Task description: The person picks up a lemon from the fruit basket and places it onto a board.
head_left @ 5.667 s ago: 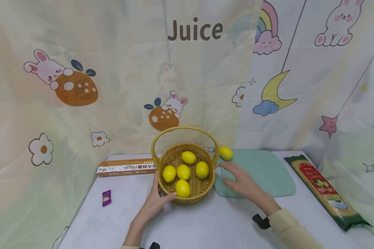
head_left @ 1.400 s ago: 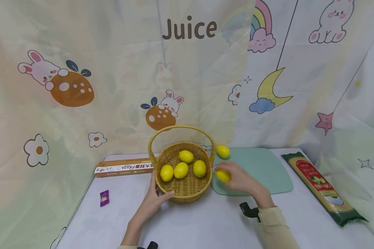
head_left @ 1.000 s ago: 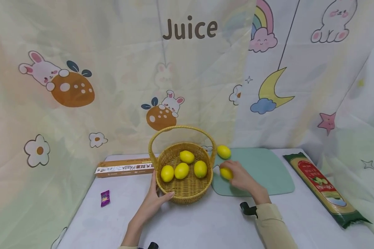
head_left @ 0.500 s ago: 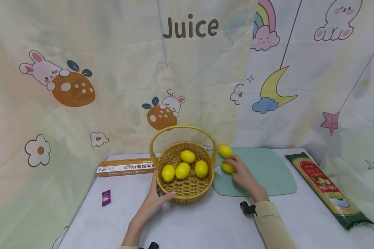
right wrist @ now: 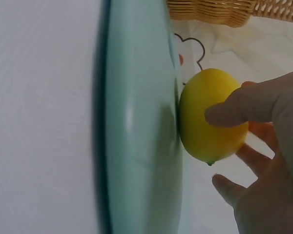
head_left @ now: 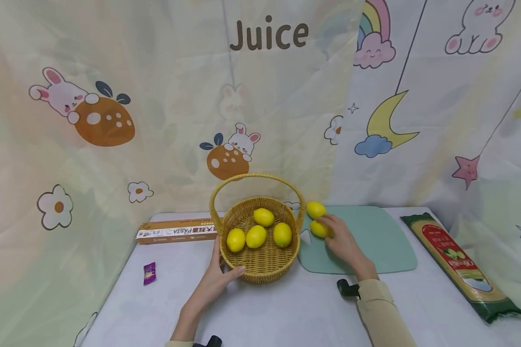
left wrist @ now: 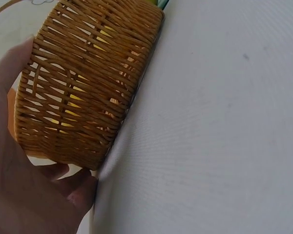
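The right hand (head_left: 340,238) pinches a lemon (head_left: 319,229), thumb across the near side and fingers behind, on the board (head_left: 373,246). The left hand (head_left: 212,282) grips the basket (head_left: 260,278), thumb over the front rim, fingers along the outside of the wall.

From where I stand, the pinch looks light; if the thumb slackened, the round lemon could roll across that smooth board. A nudge backward might knock the second lemon (head_left: 316,209), just behind it; whether they touch I can't tell. Too much weight from the left thumb could tip the basket and set its four lemons (head_left: 256,237) rolling.

The right forearm slants inward from the near edge, hand low over the board; the left one reaches up to the basket's near left side.

Further out on the white counter (head_left: 286,313), a pasta box (head_left: 175,236) lies behind the basket's left, a purple packet (head_left: 149,273) nearer, and a long bag (head_left: 456,265) right of the board. A printed curtain (head_left: 178,120) hangs behind.
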Tool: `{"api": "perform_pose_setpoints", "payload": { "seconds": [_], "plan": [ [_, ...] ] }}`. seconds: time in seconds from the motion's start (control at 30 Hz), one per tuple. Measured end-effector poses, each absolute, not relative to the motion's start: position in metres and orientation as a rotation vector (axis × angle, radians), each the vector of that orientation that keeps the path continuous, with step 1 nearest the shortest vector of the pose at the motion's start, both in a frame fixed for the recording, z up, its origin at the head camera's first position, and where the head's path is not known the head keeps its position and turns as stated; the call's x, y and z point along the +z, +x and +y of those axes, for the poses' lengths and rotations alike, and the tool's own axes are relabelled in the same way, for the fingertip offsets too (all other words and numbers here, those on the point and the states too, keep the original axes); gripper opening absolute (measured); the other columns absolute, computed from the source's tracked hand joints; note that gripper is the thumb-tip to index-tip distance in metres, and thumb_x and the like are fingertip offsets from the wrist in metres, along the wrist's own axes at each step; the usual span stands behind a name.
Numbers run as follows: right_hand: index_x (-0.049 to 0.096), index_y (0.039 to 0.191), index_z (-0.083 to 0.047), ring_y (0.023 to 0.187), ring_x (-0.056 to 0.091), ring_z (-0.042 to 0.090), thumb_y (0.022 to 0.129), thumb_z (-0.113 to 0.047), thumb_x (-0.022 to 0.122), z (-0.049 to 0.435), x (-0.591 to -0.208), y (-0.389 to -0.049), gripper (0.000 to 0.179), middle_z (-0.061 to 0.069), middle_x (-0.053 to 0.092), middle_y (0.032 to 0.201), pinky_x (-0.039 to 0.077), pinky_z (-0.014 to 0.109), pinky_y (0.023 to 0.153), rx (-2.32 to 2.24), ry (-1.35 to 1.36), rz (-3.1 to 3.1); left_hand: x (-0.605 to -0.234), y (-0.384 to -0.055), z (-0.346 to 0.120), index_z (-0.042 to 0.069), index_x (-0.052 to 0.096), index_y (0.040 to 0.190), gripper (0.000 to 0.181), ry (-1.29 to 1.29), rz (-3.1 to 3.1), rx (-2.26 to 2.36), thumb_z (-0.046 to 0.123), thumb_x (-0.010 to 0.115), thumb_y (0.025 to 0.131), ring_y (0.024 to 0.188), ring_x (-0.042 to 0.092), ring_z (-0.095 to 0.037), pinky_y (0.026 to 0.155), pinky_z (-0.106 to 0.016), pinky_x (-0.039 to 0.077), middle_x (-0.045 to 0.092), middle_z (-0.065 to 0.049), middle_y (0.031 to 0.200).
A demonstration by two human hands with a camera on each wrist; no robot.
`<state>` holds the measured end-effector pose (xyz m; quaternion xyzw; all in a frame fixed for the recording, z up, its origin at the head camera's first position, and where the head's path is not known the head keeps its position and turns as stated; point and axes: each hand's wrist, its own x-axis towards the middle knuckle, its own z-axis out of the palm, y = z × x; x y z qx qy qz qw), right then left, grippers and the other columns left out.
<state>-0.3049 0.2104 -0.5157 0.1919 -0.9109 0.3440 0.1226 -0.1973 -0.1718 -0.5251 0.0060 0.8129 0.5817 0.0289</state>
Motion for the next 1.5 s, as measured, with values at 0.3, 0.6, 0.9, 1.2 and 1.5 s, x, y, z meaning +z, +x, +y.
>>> {"api": "perform_pose_setpoints", "payload": {
  "seconds": [0.3, 0.6, 0.9, 1.2, 1.5],
  "plan": [
    [0.058, 0.136, -0.007, 0.138, 0.038, 0.045, 0.076, 0.017, 0.062, 0.211, -0.502, -0.293, 0.065, 0.021, 0.045, 0.15, 0.031, 0.067, 0.112, 1.083, 0.568, -2.645, -0.525, -0.196, -0.174, 0.04, -0.012, 0.157, 0.116, 0.01, 2.513, 1.788, 0.04, 0.078, 0.084, 0.154, 0.009, -0.04, 0.117, -0.071, 0.01, -0.005, -0.005, 0.169],
    [0.051, 0.143, -0.011, 0.139, 0.039, 0.044, 0.082, 0.009, 0.065, 0.208, -0.478, -0.276, 0.066, 0.021, 0.044, 0.151, 0.034, 0.068, 0.11, 1.039, 0.604, -2.686, -0.524, -0.196, -0.172, 0.038, -0.011, 0.158, 0.116, 0.047, 2.497, 1.815, 0.038, 0.079, 0.084, 0.155, 0.006, -0.037, 0.118, -0.07, 0.007, -0.008, -0.001, 0.169],
    [0.059, 0.138, -0.015, 0.136, 0.046, 0.038, 0.083, 0.0, 0.071, 0.191, -0.449, -0.252, 0.058, 0.013, 0.053, 0.146, 0.041, 0.061, 0.108, 0.844, 0.781, -2.699, -0.523, -0.196, -0.172, 0.036, -0.011, 0.158, 0.116, 0.057, 2.491, 1.828, 0.038, 0.079, 0.084, 0.155, 0.006, -0.037, 0.119, -0.069, 0.007, -0.008, -0.001, 0.169],
    [0.065, 0.131, -0.015, 0.122, 0.058, 0.026, 0.082, -0.006, 0.073, 0.17, -0.439, -0.237, 0.05, 0.003, 0.063, 0.133, 0.052, 0.05, 0.098, 0.745, 0.891, -2.649, -0.523, -0.196, -0.173, 0.038, -0.012, 0.157, 0.116, 0.046, 2.507, 1.808, 0.04, 0.078, 0.084, 0.155, 0.007, -0.038, 0.119, -0.069, 0.008, -0.008, -0.002, 0.169],
    [0.064, 0.132, -0.017, 0.124, 0.058, 0.025, 0.082, -0.007, 0.074, 0.148, -0.438, -0.228, 0.052, 0.004, 0.061, 0.135, 0.053, 0.047, 0.1, 0.749, 0.939, -2.674, -0.524, -0.196, -0.172, 0.038, -0.012, 0.158, 0.118, 0.026, 2.502, 1.809, 0.041, 0.079, 0.083, 0.156, 0.002, -0.036, 0.119, -0.068, 0.007, -0.009, -0.001, 0.169]
  ]
}}
